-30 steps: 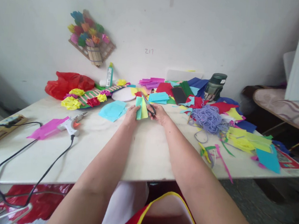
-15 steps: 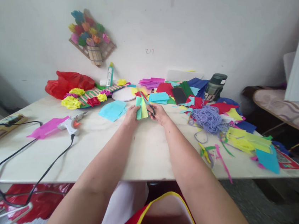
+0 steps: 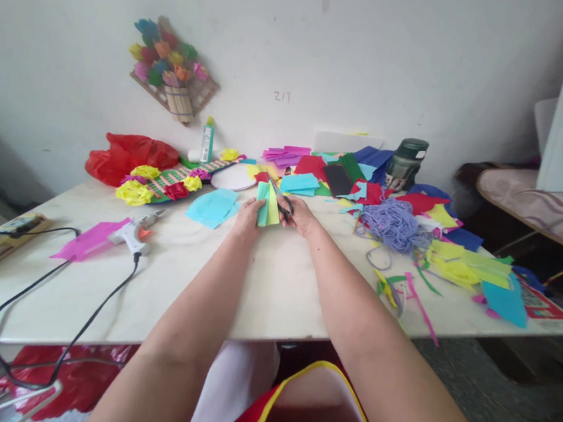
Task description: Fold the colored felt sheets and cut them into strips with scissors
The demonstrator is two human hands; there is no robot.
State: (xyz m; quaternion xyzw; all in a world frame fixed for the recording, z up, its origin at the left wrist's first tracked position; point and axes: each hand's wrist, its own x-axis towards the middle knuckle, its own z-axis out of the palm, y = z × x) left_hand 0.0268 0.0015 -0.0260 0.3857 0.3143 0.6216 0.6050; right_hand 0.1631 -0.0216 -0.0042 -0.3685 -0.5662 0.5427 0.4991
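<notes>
Hiding most of the left fingertips behind the green-and-yellow paper (image 3: 268,205), while pinching its left side with the left hand (image 3: 248,215). Wrapping the right hand (image 3: 302,216) around the dark handles of the scissors (image 3: 288,209), gripping firmly and leaving few fingers easy to make out. Pointing the blades up along the paper's right side, but appearing too small for telling spread blades from closed ones, or touching the paper from just clearing it. Cutting off the power strip (image 3: 1,245) at the left border; covering part of the red plastic bag (image 3: 69,383) with the front edge of the table (image 3: 283,292).

Showing a blue-green panel on the left and a pale yellow-green one on the right, looking thin and narrow. Lying between both hands, above the table's middle, just right of the light-blue sheets (image 3: 211,208).
</notes>
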